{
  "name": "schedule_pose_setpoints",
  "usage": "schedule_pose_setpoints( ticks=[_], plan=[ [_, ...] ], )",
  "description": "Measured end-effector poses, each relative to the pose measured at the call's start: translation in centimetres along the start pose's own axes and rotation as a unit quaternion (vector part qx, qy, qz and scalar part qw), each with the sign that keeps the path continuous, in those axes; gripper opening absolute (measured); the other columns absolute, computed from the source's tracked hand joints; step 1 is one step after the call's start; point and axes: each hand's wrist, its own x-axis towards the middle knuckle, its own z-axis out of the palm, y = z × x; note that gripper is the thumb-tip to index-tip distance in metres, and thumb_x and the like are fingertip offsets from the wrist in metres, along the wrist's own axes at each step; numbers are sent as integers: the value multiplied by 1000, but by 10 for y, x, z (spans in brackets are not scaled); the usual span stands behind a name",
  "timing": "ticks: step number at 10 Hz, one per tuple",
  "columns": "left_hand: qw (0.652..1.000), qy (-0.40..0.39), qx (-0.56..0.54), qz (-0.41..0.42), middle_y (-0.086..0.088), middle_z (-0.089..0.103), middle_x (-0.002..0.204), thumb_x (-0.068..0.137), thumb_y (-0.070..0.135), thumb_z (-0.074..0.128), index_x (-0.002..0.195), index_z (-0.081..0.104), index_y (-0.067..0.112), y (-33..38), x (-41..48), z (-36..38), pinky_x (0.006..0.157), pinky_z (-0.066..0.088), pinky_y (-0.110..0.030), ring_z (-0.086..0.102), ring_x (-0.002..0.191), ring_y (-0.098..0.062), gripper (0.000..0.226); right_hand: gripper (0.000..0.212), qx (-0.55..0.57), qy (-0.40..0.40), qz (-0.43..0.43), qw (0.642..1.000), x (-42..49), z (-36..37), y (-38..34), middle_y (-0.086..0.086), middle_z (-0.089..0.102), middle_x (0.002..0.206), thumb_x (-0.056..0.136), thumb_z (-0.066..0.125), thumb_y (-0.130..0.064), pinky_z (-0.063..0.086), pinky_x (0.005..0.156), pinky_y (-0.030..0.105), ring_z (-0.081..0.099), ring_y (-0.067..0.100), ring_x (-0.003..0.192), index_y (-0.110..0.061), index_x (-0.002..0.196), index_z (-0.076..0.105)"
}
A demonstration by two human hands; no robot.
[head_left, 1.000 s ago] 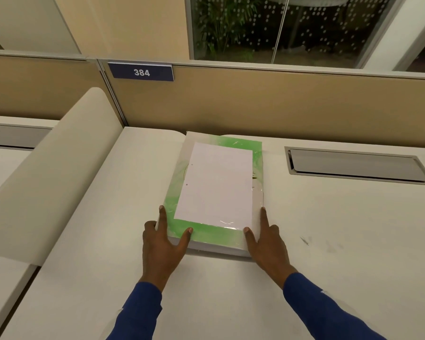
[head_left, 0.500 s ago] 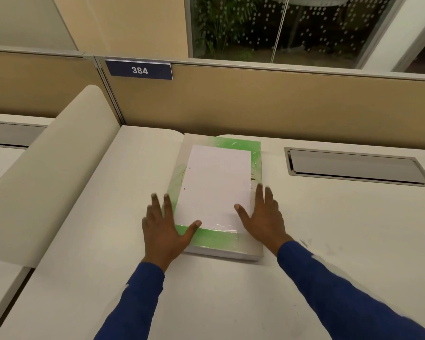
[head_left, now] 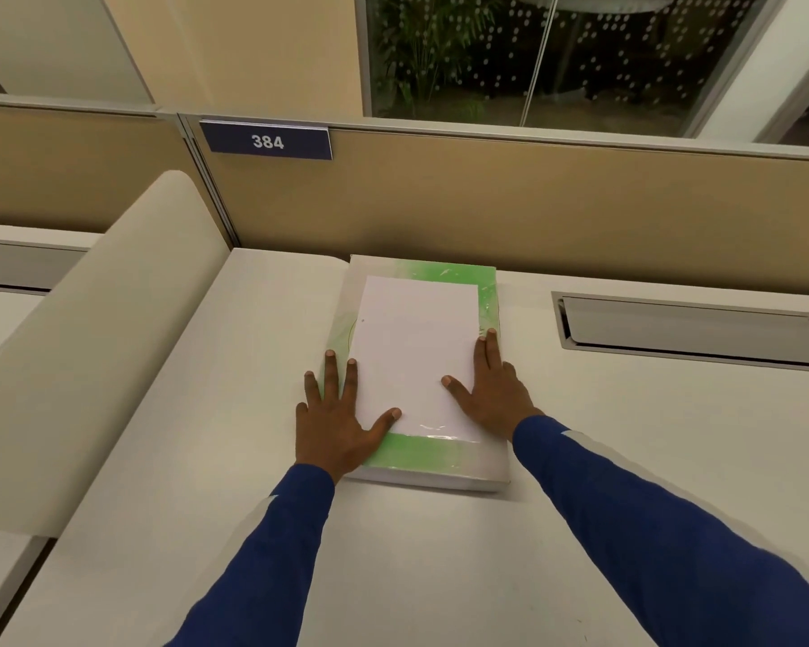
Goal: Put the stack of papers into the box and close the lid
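Note:
A flat box with a green and white top lies lengthwise on the pale desk, its far end against the partition. A white stack of papers rests on top of it. My left hand lies flat at the stack's left edge, its thumb on the near left corner and fingers spread. Along the right edge rests my right hand, thumb on the paper and fingers pointing away from me. Neither hand has lifted anything.
A tan partition with a blue sign reading 384 runs along the back of the desk. To the left stands a rounded beige divider. A grey cable hatch is set into the desk at the right.
Both hands slid forward from the box's near edge to the sides of the white stack. The thumbs now lie on the paper. The box has not moved.

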Motion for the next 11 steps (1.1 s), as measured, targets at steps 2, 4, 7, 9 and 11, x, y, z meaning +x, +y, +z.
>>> schedule_pose_setpoints(
  ticks=[2,4,7,9,11],
  plan=[
    [1000,-16,9,-8,1,-26,169,82,90,24,162,-12,31,-1,15,-3,121,25,-56,-2,157,-40,106,97,-54,-2,11,998,13,-9,-7,0,-23,168,94,30,-73,47,94,43,46,38,124,-14,161,-9],
    [998,-24,50,-9,-7,-21,170,77,92,9,163,-10,26,2,16,-5,126,5,-59,-4,156,-45,110,92,-11,3,-10,1000,-12,-10,8,3,-21,169,97,34,-68,48,102,46,44,37,133,-17,161,-7],
    [998,6,8,60,-16,-9,171,83,72,5,165,5,19,86,-55,18,127,-5,-56,-11,158,-38,97,87,8,47,-47,998,-102,15,61,2,-11,170,97,30,-69,49,101,42,45,30,135,-20,162,0],
    [993,31,-2,111,-13,-15,170,89,76,-7,164,0,20,169,-111,45,123,-11,-52,-16,157,-36,94,98,-15,46,-31,998,-167,-1,132,3,-11,170,84,8,-81,47,106,39,41,28,141,-22,162,-2],
    [988,1,-12,153,-11,-13,170,84,80,-10,165,3,22,261,-178,82,120,-17,-48,-12,158,-35,100,117,-42,40,0,998,-235,-15,229,5,-10,170,63,-14,-85,41,112,40,35,29,146,-23,162,-4]
  ],
)
